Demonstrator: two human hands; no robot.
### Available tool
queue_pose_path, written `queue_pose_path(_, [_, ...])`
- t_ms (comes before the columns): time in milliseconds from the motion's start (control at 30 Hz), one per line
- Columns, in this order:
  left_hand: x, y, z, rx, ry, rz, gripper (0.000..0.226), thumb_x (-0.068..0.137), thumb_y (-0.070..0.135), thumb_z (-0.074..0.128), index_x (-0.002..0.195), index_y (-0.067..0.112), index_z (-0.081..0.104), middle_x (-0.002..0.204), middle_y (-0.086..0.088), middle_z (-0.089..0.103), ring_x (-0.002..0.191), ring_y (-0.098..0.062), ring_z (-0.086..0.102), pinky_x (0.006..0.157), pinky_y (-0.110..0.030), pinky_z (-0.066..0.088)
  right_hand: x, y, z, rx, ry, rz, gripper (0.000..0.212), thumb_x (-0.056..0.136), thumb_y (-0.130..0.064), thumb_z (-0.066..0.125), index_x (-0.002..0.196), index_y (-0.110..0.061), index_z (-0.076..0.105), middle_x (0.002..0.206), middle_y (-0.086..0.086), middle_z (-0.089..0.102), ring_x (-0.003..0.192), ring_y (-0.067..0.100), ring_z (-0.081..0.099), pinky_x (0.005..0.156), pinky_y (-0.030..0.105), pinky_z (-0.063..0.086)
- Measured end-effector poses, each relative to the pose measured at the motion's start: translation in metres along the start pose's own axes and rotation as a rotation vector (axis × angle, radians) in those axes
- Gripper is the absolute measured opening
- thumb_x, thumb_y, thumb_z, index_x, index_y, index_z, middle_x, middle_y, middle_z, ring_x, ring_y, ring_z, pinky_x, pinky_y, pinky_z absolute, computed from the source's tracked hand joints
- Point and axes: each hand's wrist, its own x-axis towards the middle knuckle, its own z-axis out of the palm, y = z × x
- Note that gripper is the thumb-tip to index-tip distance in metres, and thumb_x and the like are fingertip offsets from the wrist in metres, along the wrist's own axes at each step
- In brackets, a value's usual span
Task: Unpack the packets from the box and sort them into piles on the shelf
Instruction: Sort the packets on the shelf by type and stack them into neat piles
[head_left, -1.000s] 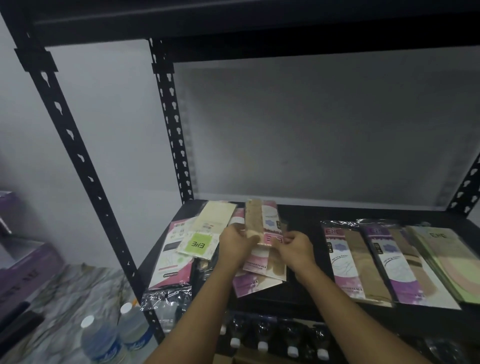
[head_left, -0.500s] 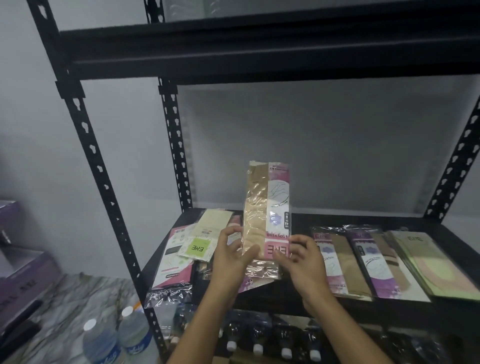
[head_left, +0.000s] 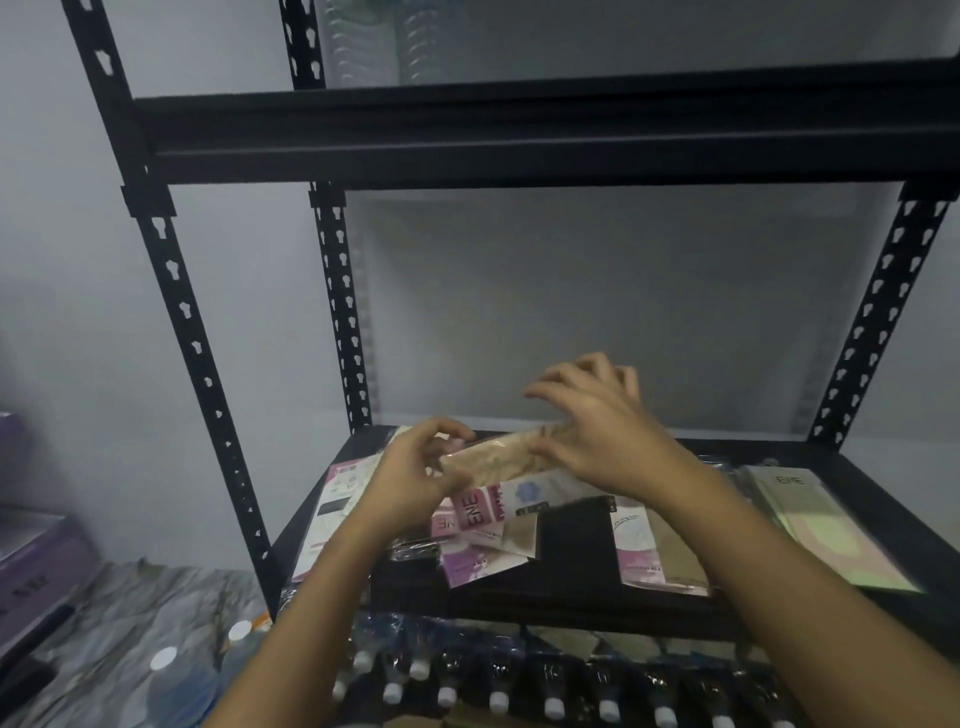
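A long beige and pink packet (head_left: 493, 470) marked ENE lies crosswise in both hands above the black shelf (head_left: 582, 597). My left hand (head_left: 410, 478) pinches its left end and my right hand (head_left: 597, 431) grips its right end, fingers spread over it. Under the hands, pink and purple packets (head_left: 478, 558) lie loosely on the shelf. A pink-and-white pile (head_left: 332, 512) sits at the left, a purple-and-beige packet (head_left: 644, 551) right of middle, and a pale green pile (head_left: 815, 525) at the far right. The box is not in view.
Black perforated uprights (head_left: 197, 353) frame the shelf, and a higher shelf beam (head_left: 519, 135) crosses overhead. Several white-capped bottles (head_left: 498, 691) stand on the level below. Two water bottles (head_left: 176, 675) rest on a marbled surface at lower left, beside a purple box (head_left: 36, 566).
The packet that was held upright has been turned sideways and lowered toward the shelf. My right hand moved up onto its right end. The camera tilted upward.
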Motion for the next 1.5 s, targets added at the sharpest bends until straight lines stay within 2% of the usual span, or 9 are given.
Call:
queue_pose_path(100, [0.003,0.005,-0.005,0.075,-0.02,0.062,0.04,0.075,0.006,0.075,0.095,0.039,0.063,0.084,0.009,0.072,0.075,-0.006,0.064,0.066,-0.023,0.05,0.006,-0.001,0.006,-0.024,-0.18,0.034,0.054,0.077,-0.063,0.059,0.12,-0.031,0.059,0.117,-0.015,0.057,0.113,0.012,0.033,0.09,0.037,0.016])
queue_pose_path(200, [0.004,0.01,-0.009,0.087,-0.046,0.079,0.04,0.077,0.012,0.076,0.098,0.043,0.061,0.084,0.009,0.073,0.08,-0.009,0.067,0.071,-0.035,0.057,0.001,-0.004,0.013,0.099,-0.22,0.11,0.028,0.081,-0.048,0.066,0.099,-0.026,0.068,0.097,-0.011,0.067,0.102,0.013,0.052,0.091,0.038,0.03])
queue_pose_path(333, [0.001,0.015,-0.012,-0.015,0.058,0.153,0.051,0.071,0.013,0.085,0.107,0.04,0.06,0.102,0.01,0.071,0.094,-0.011,0.067,0.083,-0.042,0.057,-0.01,-0.005,0.015,0.349,-0.181,0.273,0.013,0.08,-0.036,0.072,0.086,-0.024,0.07,0.08,-0.011,0.068,0.077,0.006,0.063,0.072,0.03,0.052])
queue_pose_path(433, [-0.009,0.012,-0.013,-0.114,0.23,0.159,0.066,0.063,0.041,0.086,0.12,0.04,0.052,0.118,0.018,0.061,0.107,-0.005,0.061,0.088,-0.028,0.05,-0.017,-0.004,0.015,0.465,-0.069,0.337,0.013,0.079,-0.032,0.074,0.087,-0.022,0.072,0.075,-0.017,0.066,0.072,-0.005,0.06,0.064,0.013,0.048])
queue_pose_path(533, [-0.026,0.0,-0.004,-0.256,0.392,0.096,0.069,0.064,0.044,0.082,0.123,0.038,0.047,0.122,0.011,0.058,0.108,-0.01,0.06,0.089,-0.031,0.051,-0.022,-0.005,0.013,0.641,0.028,0.409,0.008,0.078,-0.026,0.076,0.078,-0.028,0.068,0.072,-0.018,0.066,0.066,-0.011,0.058,0.057,0.004,0.042])
queue_pose_path(767, [-0.043,0.001,0.044,-0.576,0.236,-0.01,0.063,0.074,0.03,0.083,0.125,0.039,0.047,0.118,0.001,0.066,0.104,-0.018,0.067,0.087,-0.043,0.057,-0.038,-0.013,0.018,1.116,0.218,0.539,0.014,0.075,-0.029,0.074,0.085,-0.018,0.071,0.086,-0.005,0.074,0.079,0.007,0.069,0.069,0.019,0.056])
queue_pose_path(1100, [-0.042,0.011,0.07,-0.703,0.176,-0.032,0.05,0.08,0.002,0.074,0.11,0.04,0.061,0.105,-0.001,0.073,0.095,-0.019,0.072,0.07,-0.03,0.059,-0.068,-0.017,0.041,1.529,0.297,0.757,0.031,0.075,-0.017,0.073,0.105,-0.01,0.067,0.103,0.01,0.072,0.097,0.026,0.07,0.084,0.042,0.056])
queue_pose_path(1267, [-0.043,0.002,0.088,-0.669,0.149,-0.151,0.047,0.081,0.006,0.075,0.114,0.036,0.059,0.096,0.011,0.073,0.084,-0.015,0.074,0.061,-0.029,0.059,-0.101,-0.007,0.052,1.403,0.293,0.818,0.037,0.075,0.0,0.074,0.104,-0.022,0.066,0.096,-0.003,0.072,0.086,0.014,0.071,0.067,0.03,0.058])
queue_pose_path(1500, [-0.005,0.01,0.153,-0.376,0.152,-0.239,0.037,0.08,0.02,0.078,0.105,0.026,0.052,0.097,0.003,0.067,0.08,-0.009,0.071,0.061,-0.025,0.059,-0.114,0.043,0.061,0.862,0.409,1.024,0.026,0.078,-0.018,0.076,0.101,-0.023,0.064,0.097,-0.006,0.067,0.085,0.008,0.063,0.064,0.022,0.05])
